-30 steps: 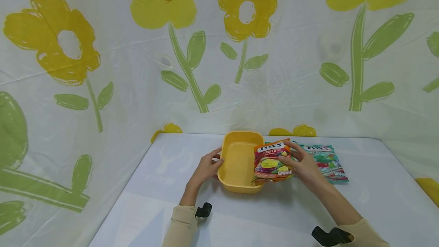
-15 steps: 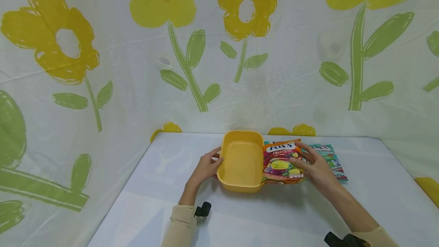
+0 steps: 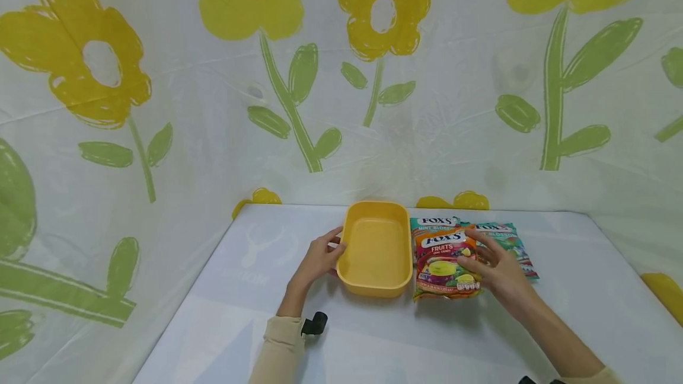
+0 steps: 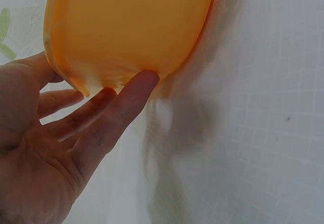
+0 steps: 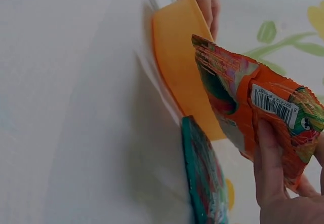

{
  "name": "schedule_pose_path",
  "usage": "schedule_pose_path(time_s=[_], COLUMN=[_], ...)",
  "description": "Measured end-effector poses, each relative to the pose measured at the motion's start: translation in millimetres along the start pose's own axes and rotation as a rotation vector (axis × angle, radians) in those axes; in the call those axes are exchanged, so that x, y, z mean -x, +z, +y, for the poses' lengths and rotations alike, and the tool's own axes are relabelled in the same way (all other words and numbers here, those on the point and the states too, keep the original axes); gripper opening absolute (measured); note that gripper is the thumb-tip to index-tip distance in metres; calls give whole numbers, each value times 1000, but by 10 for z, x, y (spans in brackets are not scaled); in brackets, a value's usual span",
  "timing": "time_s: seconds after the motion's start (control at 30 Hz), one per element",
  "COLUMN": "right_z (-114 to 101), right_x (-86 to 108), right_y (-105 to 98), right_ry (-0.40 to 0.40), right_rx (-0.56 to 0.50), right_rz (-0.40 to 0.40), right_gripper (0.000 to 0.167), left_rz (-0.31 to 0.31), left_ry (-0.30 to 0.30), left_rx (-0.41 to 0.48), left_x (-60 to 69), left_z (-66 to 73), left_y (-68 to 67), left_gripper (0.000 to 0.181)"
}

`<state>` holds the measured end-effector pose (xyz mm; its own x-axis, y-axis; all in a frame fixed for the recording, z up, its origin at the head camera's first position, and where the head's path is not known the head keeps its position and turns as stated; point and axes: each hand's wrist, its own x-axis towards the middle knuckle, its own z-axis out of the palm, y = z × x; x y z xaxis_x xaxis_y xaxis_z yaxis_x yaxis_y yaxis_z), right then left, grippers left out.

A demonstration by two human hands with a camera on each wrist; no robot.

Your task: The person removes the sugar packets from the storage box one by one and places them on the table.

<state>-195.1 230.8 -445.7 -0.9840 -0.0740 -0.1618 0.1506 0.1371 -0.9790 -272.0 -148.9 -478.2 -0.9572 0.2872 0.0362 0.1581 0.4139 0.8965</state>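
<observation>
At its left side, my left hand (image 3: 319, 258) grips the yellow plastic tub (image 3: 376, 248), thumb at the rim; the left wrist view shows fingers against the tub's outer wall (image 4: 131, 26). Nothing lies inside the tub. Just right of it, my right hand (image 3: 504, 271) holds an orange and red bag of Fox's fruit candy (image 3: 444, 268) by its right edge. In the right wrist view that candy bag (image 5: 248, 100) hangs above the table, its barcode side showing, thumb and fingers on opposite faces.
Two teal Fox's mint candy bags lie behind the raised bag: one (image 3: 434, 221) mostly covered beside the tub, another (image 3: 517, 246) further right. A white table (image 3: 373, 342) carries everything. A flower-printed curtain (image 3: 453, 153) stands along its back and left.
The fruit candy bag has moved right and toward me, from over the tub's right edge to beside it, uncovering more of the near teal bag. My left hand stays on the tub.
</observation>
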Motion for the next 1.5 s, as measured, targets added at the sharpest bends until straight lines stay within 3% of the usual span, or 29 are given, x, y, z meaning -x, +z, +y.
schedule_pose_path(time_s=[0.63,1.1,1.23,1.5], right_z=[176,319,367,473], right_x=[159,193,187,160], right_y=[56,123,116,132], right_ry=[66,78,74,19], right_rx=[32,-35,14,236], right_rz=[-8,-26,-20,27], right_gripper=[74,74,77,81], left_rz=[5,6,5,6], left_ry=[-3,-7,-3,-4], left_rx=[-15,-17,-16,-15], left_x=[0,19,10,15], left_z=[-10,16,15,12], left_y=[-6,17,23,26], left_gripper=[52,52,52,52])
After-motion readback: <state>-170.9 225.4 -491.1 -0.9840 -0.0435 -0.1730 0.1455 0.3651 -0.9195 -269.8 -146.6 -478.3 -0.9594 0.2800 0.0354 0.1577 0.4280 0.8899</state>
